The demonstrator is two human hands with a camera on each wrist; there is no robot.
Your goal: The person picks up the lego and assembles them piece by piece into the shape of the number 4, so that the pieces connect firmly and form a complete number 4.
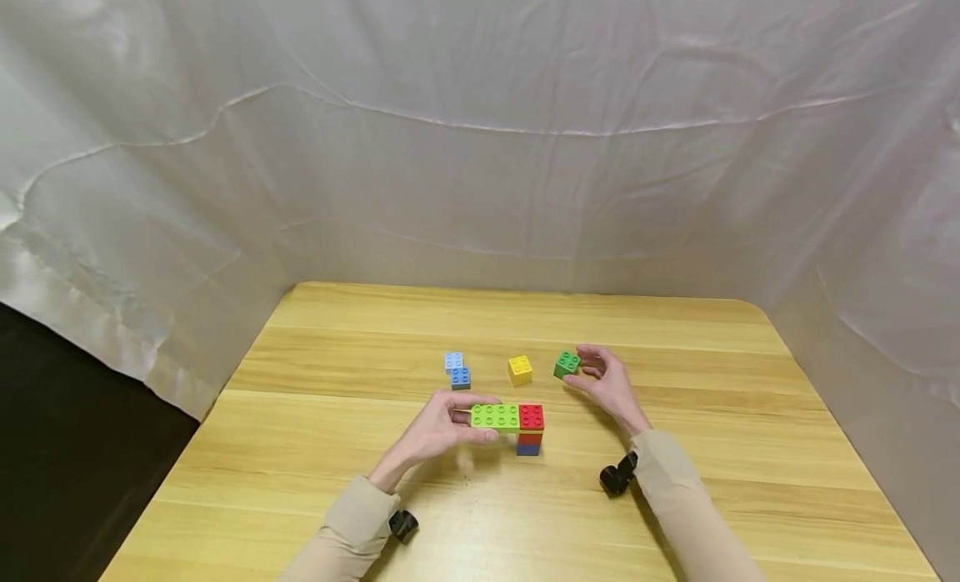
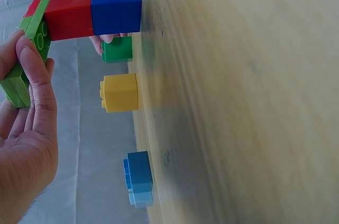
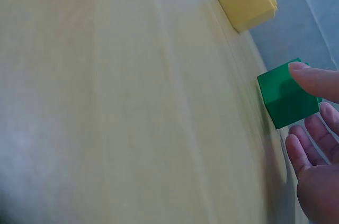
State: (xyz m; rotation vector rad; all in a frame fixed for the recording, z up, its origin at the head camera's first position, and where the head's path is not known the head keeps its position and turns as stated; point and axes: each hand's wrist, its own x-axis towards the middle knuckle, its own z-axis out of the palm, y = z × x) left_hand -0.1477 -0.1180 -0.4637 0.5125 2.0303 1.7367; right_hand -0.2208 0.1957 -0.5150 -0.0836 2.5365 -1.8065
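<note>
My left hand (image 1: 442, 428) pinches a lime-green building brick (image 1: 495, 416) between thumb and fingers. It juts sideways from a small tower with a red brick (image 1: 531, 416) on top, a red brick (image 2: 69, 13) lower down and a blue brick (image 2: 116, 9) at the bottom. Whether the tower touches the table cannot be told. Further right, my right hand (image 1: 607, 388) holds a green brick (image 1: 567, 364) with the thumb on one side and a finger on the other. In the right wrist view the thumb (image 3: 318, 81) lies across this brick, and the other fingers curl beside it.
A yellow brick (image 1: 520, 370) stands between the two hands, toward the back. Left of it a light blue brick (image 1: 453, 362) and a darker blue brick (image 1: 461, 378) stand close together. All are on a wooden table (image 1: 375, 323), with grey-white cloth (image 1: 525, 190) hanging behind.
</note>
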